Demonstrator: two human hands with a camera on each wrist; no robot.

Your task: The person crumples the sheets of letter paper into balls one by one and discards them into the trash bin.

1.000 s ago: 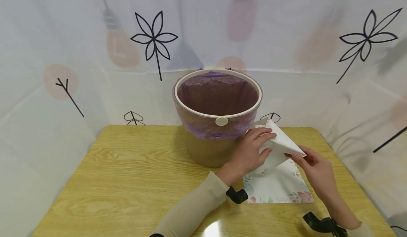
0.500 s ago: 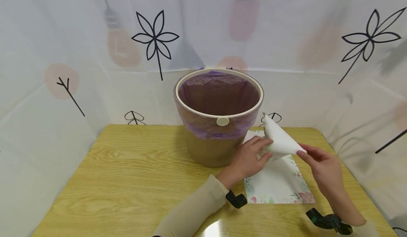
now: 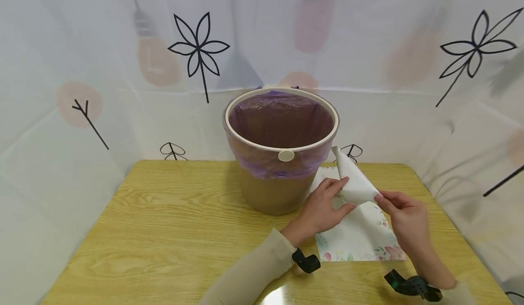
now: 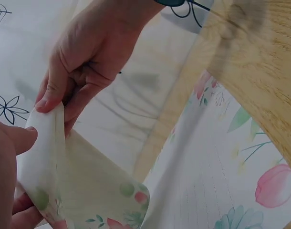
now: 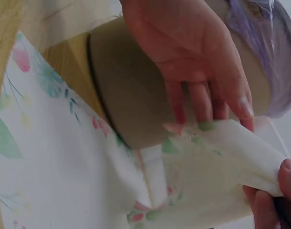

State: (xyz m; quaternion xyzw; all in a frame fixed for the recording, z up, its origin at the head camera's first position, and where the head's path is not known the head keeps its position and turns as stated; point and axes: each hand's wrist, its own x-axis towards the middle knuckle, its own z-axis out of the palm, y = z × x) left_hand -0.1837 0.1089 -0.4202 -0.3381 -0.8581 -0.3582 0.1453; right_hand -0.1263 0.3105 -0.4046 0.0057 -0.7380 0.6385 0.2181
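Note:
A sheet of floral-bordered paper (image 3: 358, 236) with faint lines lies on the table. Above its far part, white paper is rolled into a cone (image 3: 354, 182); whether it is part of the same sheet is unclear. My right hand (image 3: 409, 218) pinches the cone's right end between thumb and fingers, as the left wrist view (image 4: 95, 52) also shows. Against the cone's left side rests my left hand (image 3: 321, 209), fingers extended and thumb apart along the lower edge. In the right wrist view my left hand (image 5: 198, 62) touches the paper's edge; some fingertips are hidden.
A brown bin (image 3: 266, 193) lined with a purple bag (image 3: 262, 166) stands at the back centre, just beyond my left hand. The wooden table (image 3: 163, 232) extends to the left. A printed white curtain (image 3: 123, 68) closes off the back and sides.
The paper has gone from a loose fold to a tighter cone. Its tip has swung slightly left, and my right hand has changed its hold, most recently shifting left.

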